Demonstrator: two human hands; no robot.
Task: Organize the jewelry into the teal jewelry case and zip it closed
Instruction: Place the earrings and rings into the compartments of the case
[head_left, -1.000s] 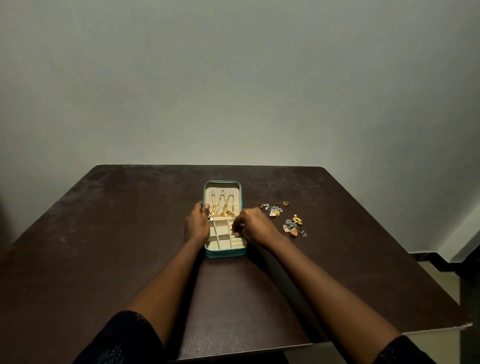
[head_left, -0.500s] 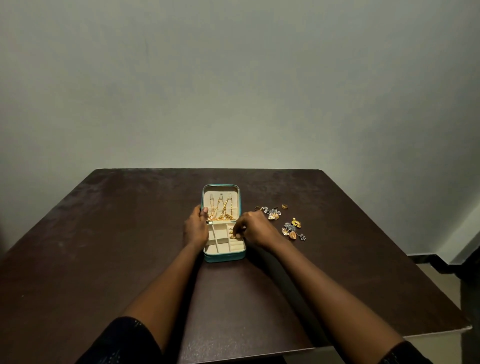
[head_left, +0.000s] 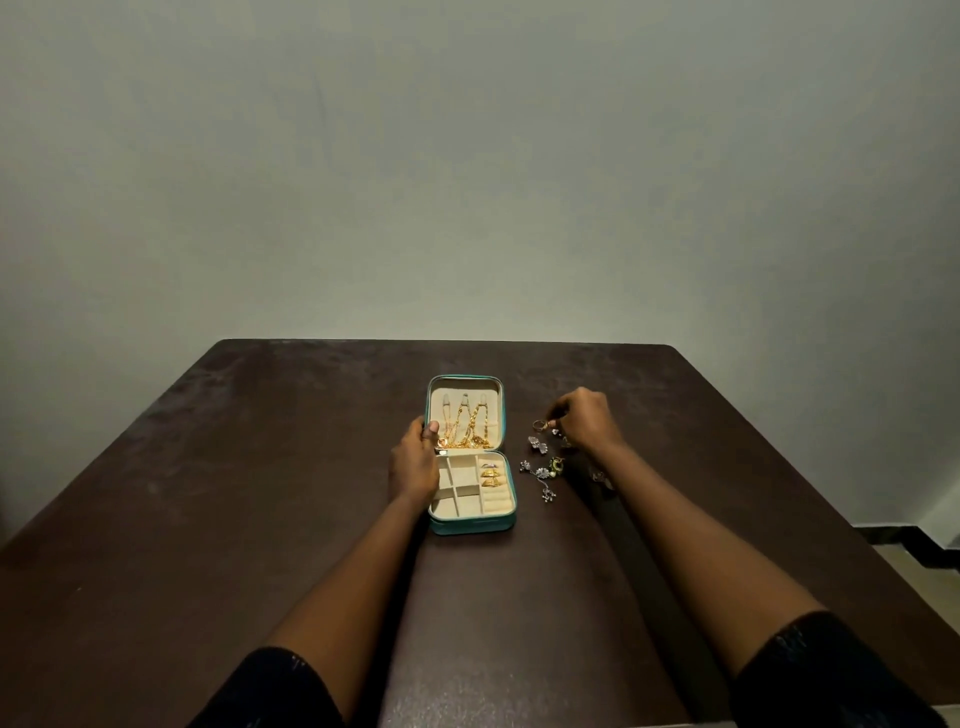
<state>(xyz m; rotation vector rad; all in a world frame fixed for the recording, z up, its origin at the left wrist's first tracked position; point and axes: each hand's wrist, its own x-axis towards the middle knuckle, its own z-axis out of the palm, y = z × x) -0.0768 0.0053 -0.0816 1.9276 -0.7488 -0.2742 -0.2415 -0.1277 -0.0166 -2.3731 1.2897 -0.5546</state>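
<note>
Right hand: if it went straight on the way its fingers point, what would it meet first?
Its fingers point left, so the right hand would probably meet the gold ring first, then the right rim of the teal case. Its height above the table is unclear.

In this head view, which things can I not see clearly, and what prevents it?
- Right hand: head view; its curled fingers hide whether the grip holds the ring or only nears it.
- Loose jewelry: head view; too small to name each piece, and that hand covers some.
- Teal jewelry case: head view; the left hand hides its left wall, and the zipper is too small to see.
</note>
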